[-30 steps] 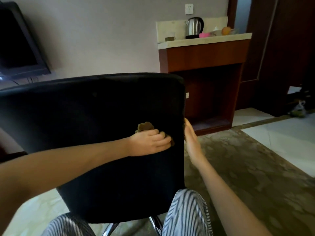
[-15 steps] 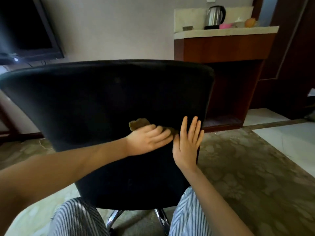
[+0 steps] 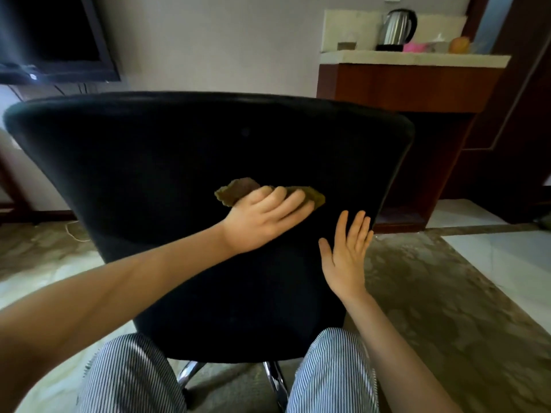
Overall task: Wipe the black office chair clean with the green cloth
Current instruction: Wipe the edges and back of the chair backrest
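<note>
The black office chair (image 3: 179, 162) is seen upright from behind; the crumpled green cloth (image 3: 226, 196) is pressed just right of the backrest's middle.

The back of the black office chair (image 3: 208, 150) is covered in matt black fabric with a fine, dull weave, while its base legs (image 3: 275, 380) are glossy chromed metal. The green cloth (image 3: 231, 192) looks rough and nubbly. The trousers (image 3: 131, 380) are thin striped woven cloth. The kettle (image 3: 395, 28) is polished steel, standing on a pale, stone-like worktop (image 3: 411, 58) over a smooth, reddish wooden cabinet (image 3: 411, 84). The floor (image 3: 477, 308) is glossy, marble-patterned tile.
</note>
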The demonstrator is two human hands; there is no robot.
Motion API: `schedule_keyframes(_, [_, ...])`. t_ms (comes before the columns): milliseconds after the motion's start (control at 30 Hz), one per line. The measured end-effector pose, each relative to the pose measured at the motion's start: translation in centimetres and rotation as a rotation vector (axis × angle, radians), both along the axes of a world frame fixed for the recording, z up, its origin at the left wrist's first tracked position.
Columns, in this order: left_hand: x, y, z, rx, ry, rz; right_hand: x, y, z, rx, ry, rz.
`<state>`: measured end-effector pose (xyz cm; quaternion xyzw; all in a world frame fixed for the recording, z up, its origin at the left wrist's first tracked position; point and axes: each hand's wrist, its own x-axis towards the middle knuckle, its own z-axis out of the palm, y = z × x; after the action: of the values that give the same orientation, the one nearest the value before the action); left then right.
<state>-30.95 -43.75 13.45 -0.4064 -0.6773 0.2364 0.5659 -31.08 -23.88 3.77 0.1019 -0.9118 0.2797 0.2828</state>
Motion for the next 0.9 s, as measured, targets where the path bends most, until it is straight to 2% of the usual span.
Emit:
schedule_keyframes(167, [0.4, -2.0, -6.0, -0.243, -0.104, 0.082, 0.0, -0.4, -0.1, -0.099, 0.031, -0.017])
schedule_keyframes(267, [0.5, -2.5, -5.1, -0.325, -0.064, 0.092, 0.2, -0.4, -0.1, -0.066, 0.026, 0.017])
schedule_keyframes(400, [0.8, -2.5, -0.2, -0.178, -0.029, 0.064, 0.3, -0.9, -0.3, -0.009, 0.111, -0.027])
schedule_keyframes(500, [1.2, -2.8, 1.9, -0.026, -0.025, 0.038, 0.7, -1.9, 0.1, 0.202, 0.253, -0.093])
schedule_keyframes(600, [1.3, -3.1, 0.4, 0.03, -0.038, 0.044, 1.2, -3.6, 0.7, 0.389, 0.36, -0.084])
schedule_keyframes(767, [1.5, -6.5, -4.7, -0.149, -0.154, 0.097, 1.0, -4.6, 0.4, 0.348, 0.312, -0.078])
schedule_keyframes(900, [1.6, -9.0, -6.0, -0.347, -0.105, 0.113, 1.0, -4.6, 0.2, 0.365, 0.339, -0.082])
